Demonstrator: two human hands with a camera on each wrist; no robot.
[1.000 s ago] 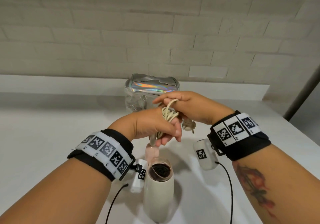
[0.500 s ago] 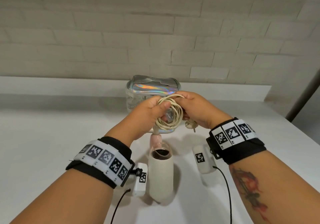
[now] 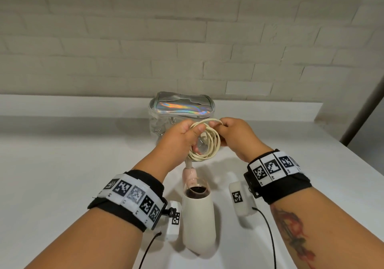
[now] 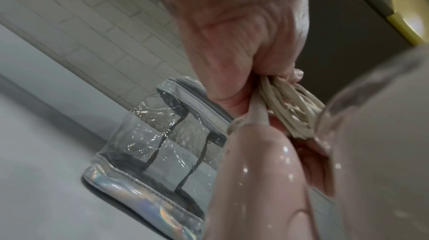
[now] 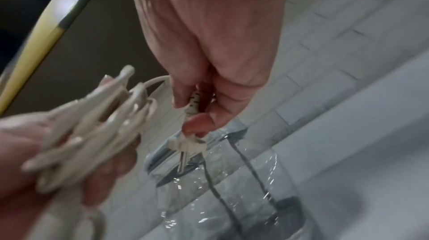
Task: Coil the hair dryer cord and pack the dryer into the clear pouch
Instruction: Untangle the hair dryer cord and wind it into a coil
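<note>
While the cream, tapered plastic hair dryer [image 3: 198,221] lies on the white matte tabletop [image 3: 62,175] between the two forearms, both hands work above its pink handle end [image 3: 189,174]. Left hand [image 3: 179,140] has fingers curled round a bundle of cream-coloured cord loops [image 3: 207,144]; the left wrist view shows the loops [image 4: 290,108] squeezed between thumb and fingers, just above the glossy pink handle [image 4: 260,179]. Right hand [image 3: 234,135] pinches the top strand of the coil, and the right wrist view shows its fingers [image 5: 197,126] closed on the cord near the cream two-prong plug [image 5: 185,146], which hangs below the fingertips. Coil is raised off the table, its lower end running down into the handle. Clear plastic pouch with iridescent silver top and trim [image 3: 182,106] stands upright on the table right behind the hands, near the white brick wall [image 3: 187,30]; whether its zipper is open, cannot tell. Dryer is outside the pouch. Both wrists wear black bands with white marker tags [image 3: 133,196], and small white camera boxes with black cables [image 3: 241,201] hang beneath them.
</note>
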